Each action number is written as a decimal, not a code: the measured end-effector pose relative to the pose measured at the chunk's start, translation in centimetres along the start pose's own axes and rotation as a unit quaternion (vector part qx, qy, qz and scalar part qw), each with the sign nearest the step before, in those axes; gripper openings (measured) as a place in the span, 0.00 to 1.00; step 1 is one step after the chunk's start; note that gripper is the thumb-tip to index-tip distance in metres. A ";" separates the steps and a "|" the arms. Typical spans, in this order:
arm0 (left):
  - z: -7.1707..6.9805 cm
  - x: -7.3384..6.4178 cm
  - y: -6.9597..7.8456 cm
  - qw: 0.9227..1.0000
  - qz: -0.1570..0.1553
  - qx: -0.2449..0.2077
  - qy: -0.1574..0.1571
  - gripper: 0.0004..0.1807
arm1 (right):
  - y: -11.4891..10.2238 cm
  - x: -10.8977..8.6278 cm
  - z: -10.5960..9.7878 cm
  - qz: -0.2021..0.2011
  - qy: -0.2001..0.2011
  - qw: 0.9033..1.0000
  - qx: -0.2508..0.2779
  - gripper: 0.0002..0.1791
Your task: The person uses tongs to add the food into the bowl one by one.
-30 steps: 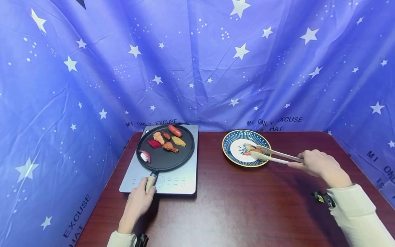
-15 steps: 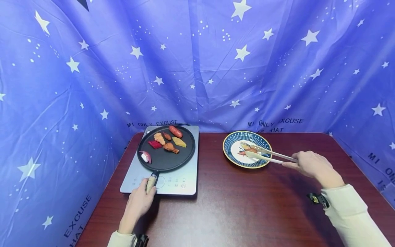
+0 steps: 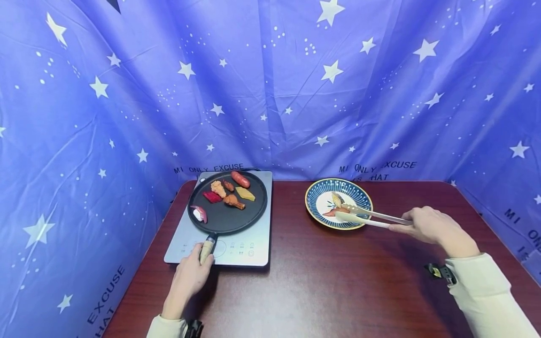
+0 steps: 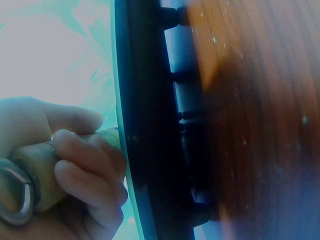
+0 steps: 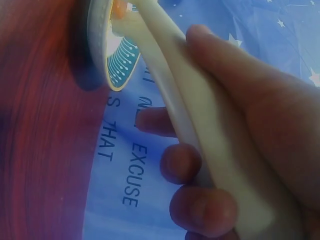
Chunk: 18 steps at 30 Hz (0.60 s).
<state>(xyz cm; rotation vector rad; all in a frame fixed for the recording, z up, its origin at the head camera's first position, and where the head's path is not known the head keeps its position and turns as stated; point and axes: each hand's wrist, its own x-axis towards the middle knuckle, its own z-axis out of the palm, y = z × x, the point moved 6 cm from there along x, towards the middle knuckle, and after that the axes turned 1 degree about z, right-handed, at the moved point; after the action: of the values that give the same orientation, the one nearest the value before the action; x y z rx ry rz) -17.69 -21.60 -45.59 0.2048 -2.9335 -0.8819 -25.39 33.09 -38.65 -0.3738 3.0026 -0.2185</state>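
My left hand point(image 3: 193, 272) grips the wooden handle point(image 3: 206, 251) of a flat black frying pan point(image 3: 228, 220); in the left wrist view the fingers point(image 4: 90, 165) wrap round it. My right hand point(image 3: 435, 227) holds cream-coloured tongs point(image 3: 380, 220), thumb on one side and fingers on the other in the right wrist view. The tongs' tips are over the blue-patterned plate point(image 3: 314, 213), at an orange-red food piece point(image 3: 334, 212) that they partly hide. Just behind it lies a yellowish-brown food piece point(image 3: 337, 198).
The pan stands on a silver induction cooker point(image 3: 258, 234). On it lie a sausage point(image 3: 240, 179), a drumstick point(image 3: 234, 201), a yellow slice point(image 3: 245, 193), a red slice point(image 3: 212, 196), a red-and-white piece point(image 3: 198, 214) and other pieces. A starry blue curtain point(image 3: 291, 117) borders the wooden table point(image 3: 321, 281).
The tongs have shifted left over the plate, and the orange-red piece has moved left with their tips. The yellowish-brown piece now shows more clearly. My left hand and the pan stay put.
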 end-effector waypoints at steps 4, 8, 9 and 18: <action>0.0 0.0 0.0 1.000 -0.003 -0.001 -0.001 0.21 | 0.0 0.4 0.4 -0.013 0.013 1.000 -0.002 0.25; 0.0 0.0 -0.1 1.000 -0.002 0.003 0.003 0.21 | -0.4 0.6 0.9 -0.032 0.025 0.999 -0.003 0.22; 0.0 0.1 -0.1 1.000 -0.002 0.003 0.004 0.21 | -0.6 0.7 1.0 -0.038 0.029 0.999 -0.004 0.21; 0.0 0.0 -0.1 1.000 -0.006 0.001 0.005 0.21 | -0.6 0.8 2.0 -0.041 0.052 0.998 0.006 0.21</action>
<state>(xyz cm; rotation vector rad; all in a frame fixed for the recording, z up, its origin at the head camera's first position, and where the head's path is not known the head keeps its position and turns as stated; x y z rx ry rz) -17.68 -21.66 -45.63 0.2256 -2.9273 -0.8780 -25.76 32.07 -40.62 -0.4991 3.0902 -0.2704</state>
